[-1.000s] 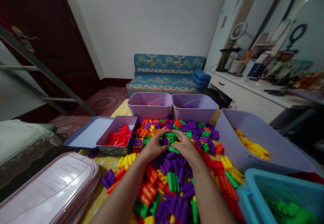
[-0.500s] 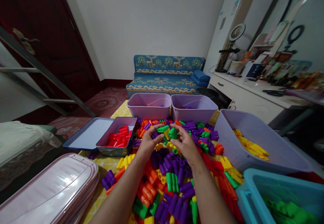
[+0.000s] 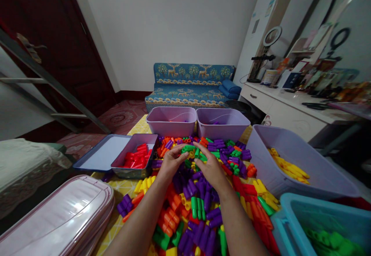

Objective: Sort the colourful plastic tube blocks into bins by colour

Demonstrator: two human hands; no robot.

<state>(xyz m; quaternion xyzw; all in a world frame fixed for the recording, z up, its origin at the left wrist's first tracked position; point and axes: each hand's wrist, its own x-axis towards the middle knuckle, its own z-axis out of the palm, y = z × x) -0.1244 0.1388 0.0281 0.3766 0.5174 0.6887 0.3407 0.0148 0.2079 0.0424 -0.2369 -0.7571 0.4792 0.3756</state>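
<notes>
Pink plastic is showing far out from my left hand, where a lidded case [image 3: 58,209] is lying on the near corner of the counter [image 3: 123,186]. Beyond it, also to the left of that hand, a blue tin lid [image 3: 100,153] is sitting beside a tin tray [image 3: 127,169] that is holding red pieces [image 3: 137,156].

My left hand [image 3: 171,162] is curling its fingers and pinching one end of a green piece [image 3: 188,148], which is hanging just above the heap between my two hands. My right hand [image 3: 211,168] is bending over from the other side, with its fingertips touching the green pieces there. I cannot tell whether it is gripping one.

Under both wrists a mixed heap of purple, orange, yellow and green pieces [image 3: 191,188] is spreading across the counter. Past my fingertips two lilac bins [image 3: 171,126] [image 3: 223,128] are standing side by side.

To the right of my right hand a larger lilac bin [image 3: 261,159] is holding yellow pieces [image 3: 290,169]. Nearer me, beside my right forearm, a teal bin [image 3: 285,217] is holding green ones [image 3: 333,240].
</notes>
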